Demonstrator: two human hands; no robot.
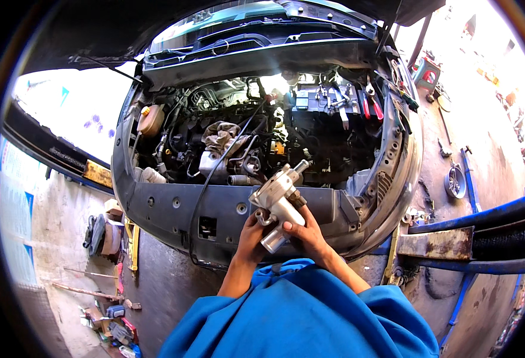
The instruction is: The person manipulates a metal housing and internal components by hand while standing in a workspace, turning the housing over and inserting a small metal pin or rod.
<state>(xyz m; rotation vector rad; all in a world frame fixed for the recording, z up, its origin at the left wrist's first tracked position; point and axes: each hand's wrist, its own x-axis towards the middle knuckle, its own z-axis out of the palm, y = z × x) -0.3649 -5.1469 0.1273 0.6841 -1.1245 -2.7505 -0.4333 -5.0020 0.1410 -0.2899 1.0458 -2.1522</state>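
Both my hands hold a silvery cast-metal engine housing (278,194) with pipe stubs, in front of the car's front panel. My left hand (253,237) grips its left side near a small side pipe. On the right, my right hand (310,235) wraps it, thumb lying across the metal near the lower pipe end. A brownish fitting sticks out by my right fingers. Beyond the part lies the open engine bay, with a crumpled dirty rag (220,137) on the engine and a black cable (206,185) running down over the front panel (161,200).
Pliers with red handles (372,107) and other tools lie on the battery (316,98) at the back right. A brown fluid tank (150,120) sits at the left. Blue lift arms (489,215) stand right, near a metal bowl (455,181). Clutter (116,328) lies on the left floor.
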